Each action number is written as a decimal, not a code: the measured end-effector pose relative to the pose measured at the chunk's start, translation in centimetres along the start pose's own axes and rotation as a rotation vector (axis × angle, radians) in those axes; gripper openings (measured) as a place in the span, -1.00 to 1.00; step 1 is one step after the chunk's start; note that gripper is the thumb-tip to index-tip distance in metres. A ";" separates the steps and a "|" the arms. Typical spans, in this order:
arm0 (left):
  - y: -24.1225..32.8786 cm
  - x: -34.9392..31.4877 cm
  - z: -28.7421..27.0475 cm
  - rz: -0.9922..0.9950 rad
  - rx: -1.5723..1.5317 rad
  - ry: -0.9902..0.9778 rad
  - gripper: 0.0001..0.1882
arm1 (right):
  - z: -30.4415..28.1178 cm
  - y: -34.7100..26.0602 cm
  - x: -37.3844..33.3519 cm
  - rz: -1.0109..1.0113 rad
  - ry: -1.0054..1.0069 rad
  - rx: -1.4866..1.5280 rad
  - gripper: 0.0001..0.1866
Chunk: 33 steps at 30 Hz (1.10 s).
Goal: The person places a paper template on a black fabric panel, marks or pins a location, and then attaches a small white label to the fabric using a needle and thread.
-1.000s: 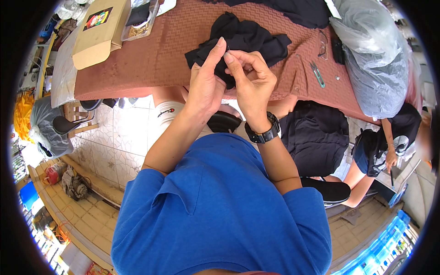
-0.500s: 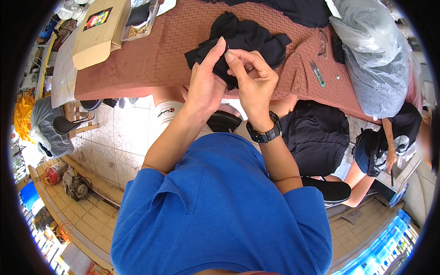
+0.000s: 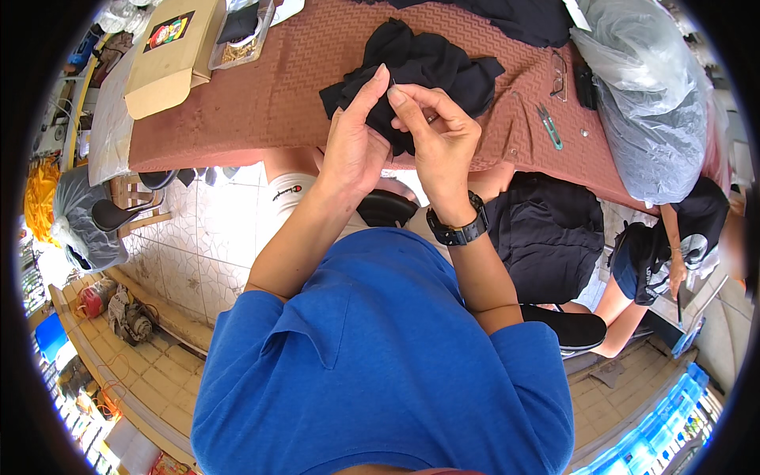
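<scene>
A bunched black garment lies on the table in front of me, under and behind both hands. My left hand is closed at its near side, thumb pointing up, with a fold of the black cloth in it. Most of its fingers are hidden. My right hand, wearing a dark watch, pinches a thin needle between thumb and forefinger, close by the left thumb tip. Any thread is too fine to make out.
The table's brown cloth carries thread snips, eyeglasses, a cardboard box and a clear tray of small golden pieces. A big plastic bag stands right. Black cloth hangs below. Another person sits at far right.
Hardly anything differs. Both hands keep their place, and the right fingertips have shifted very slightly.
</scene>
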<state>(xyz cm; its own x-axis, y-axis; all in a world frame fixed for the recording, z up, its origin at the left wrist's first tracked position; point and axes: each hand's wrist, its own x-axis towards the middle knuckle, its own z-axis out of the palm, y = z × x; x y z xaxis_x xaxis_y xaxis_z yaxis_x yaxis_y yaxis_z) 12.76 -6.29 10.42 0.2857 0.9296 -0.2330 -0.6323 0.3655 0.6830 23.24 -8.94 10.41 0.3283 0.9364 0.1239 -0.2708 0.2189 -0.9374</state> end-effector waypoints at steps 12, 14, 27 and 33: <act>-0.2 -0.2 0.0 0.050 -0.013 -0.001 -0.71 | 0.0 0.5 0.0 -0.008 -0.008 0.024 -0.88; -0.4 -0.1 -0.2 0.054 -0.008 -0.002 -0.71 | 0.0 0.5 0.0 0.004 0.001 0.030 -0.88; -0.7 0.3 0.5 0.051 -0.024 0.035 -0.53 | -1.1 1.0 1.2 0.007 0.119 0.058 -0.83; -1.2 0.4 -0.1 0.071 -0.055 0.048 -0.55 | -0.9 1.4 -0.3 -0.531 0.124 -0.600 -0.83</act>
<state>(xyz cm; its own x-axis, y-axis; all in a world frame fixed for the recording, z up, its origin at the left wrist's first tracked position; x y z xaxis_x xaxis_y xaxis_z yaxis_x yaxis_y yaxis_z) 13.60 -6.32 9.46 0.2048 0.9538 -0.2197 -0.6887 0.2999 0.6601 23.61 -9.13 8.72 0.3836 0.7040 0.5977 0.4695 0.4086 -0.7827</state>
